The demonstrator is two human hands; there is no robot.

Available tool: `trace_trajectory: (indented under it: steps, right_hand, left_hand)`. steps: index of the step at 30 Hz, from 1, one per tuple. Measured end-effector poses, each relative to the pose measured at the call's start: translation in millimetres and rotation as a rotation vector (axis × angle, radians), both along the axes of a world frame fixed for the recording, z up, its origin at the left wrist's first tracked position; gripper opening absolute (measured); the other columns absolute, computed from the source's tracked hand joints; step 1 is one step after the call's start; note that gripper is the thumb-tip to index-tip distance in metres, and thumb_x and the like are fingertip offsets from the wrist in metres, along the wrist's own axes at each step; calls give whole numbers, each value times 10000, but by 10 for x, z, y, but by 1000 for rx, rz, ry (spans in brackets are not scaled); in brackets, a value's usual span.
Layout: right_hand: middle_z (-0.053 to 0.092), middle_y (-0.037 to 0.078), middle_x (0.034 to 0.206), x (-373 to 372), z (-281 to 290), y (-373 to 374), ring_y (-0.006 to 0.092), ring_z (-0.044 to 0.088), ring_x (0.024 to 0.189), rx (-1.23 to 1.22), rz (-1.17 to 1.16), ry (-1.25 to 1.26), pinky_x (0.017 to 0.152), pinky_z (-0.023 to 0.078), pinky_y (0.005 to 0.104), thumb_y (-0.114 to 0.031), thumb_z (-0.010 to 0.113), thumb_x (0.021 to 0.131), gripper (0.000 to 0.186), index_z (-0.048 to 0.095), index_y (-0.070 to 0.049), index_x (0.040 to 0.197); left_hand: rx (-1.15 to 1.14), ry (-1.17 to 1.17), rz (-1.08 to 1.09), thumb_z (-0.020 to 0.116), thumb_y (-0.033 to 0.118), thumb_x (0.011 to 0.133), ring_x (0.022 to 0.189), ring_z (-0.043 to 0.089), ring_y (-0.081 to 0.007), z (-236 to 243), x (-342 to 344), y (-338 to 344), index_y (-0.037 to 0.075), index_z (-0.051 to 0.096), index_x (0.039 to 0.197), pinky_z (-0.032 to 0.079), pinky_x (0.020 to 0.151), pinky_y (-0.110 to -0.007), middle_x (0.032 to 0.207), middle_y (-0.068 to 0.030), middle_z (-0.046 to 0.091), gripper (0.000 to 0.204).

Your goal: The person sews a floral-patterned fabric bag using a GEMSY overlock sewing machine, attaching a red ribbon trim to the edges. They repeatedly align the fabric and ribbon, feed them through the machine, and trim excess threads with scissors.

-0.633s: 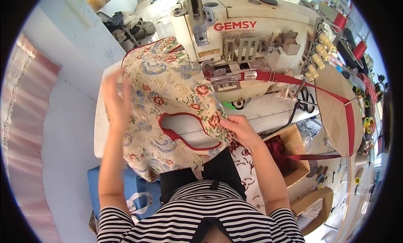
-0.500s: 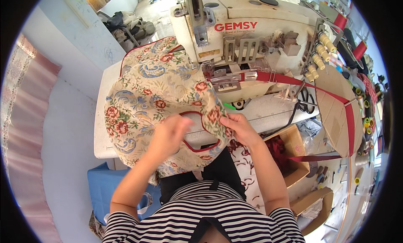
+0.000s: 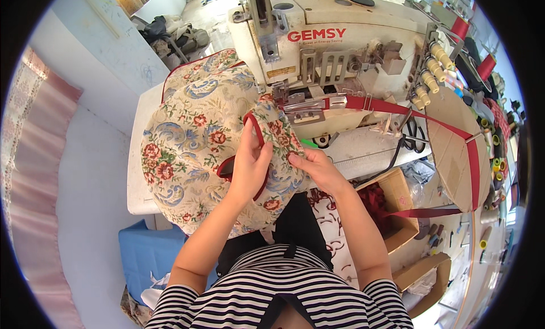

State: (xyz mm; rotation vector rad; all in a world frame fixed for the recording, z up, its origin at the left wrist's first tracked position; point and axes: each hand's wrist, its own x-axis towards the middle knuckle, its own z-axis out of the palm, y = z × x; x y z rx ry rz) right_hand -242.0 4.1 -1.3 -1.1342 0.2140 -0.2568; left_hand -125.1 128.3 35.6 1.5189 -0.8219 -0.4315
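A cream floral fabric piece (image 3: 187, 141) with red and blue motifs lies bunched over the sewing machine's bed. Dark red binding (image 3: 262, 184) edges an opening in it. My left hand (image 3: 251, 167) is at that opening, its fingertips against the bound edge and its thumb over the cloth, holding it. To the right, my right hand (image 3: 322, 171) pinches the same fabric between thumb and fingers. The cloth's upper right part reaches the needle area of the white sewing machine (image 3: 335, 45), where it hides the stitching spot.
A red binding strip (image 3: 386, 107) runs from a metal guide on the machine to a cardboard disc (image 3: 454, 153) at right. Below it stands a cardboard box (image 3: 403, 207) with red material. Blue cloth (image 3: 142, 255) hangs at lower left. Thread spools line the far right.
My left hand has moved up and right onto the bound edge. The opening, wide before, is now folded and narrowed. My right hand has shifted slightly and still pinches the fabric.
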Motion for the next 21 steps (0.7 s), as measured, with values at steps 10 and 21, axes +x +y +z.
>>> trace_trajectory:
  steps: [10, 21]
  right_hand:
    - [616, -7, 1005, 4, -164, -88, 44, 529, 880, -49, 79, 67, 787, 443, 220, -280, 547, 941, 348, 601, 27, 1094]
    - [625, 16, 1057, -248, -212, -79, 66, 552, 942, -47, 288, 175, 845, 444, 235, -255, 549, 940, 359, 581, 34, 1150]
  left_hand:
    - [174, -95, -50, 472, 22, 930, 796, 506, -82, 137, 276, -51, 36, 188, 1443, 427, 714, -227, 952, -63, 595, 586]
    - [264, -297, 4, 525, -3, 901, 741, 453, -70, 208, 236, 216, 114, 310, 1429, 402, 682, -219, 893, -5, 545, 582]
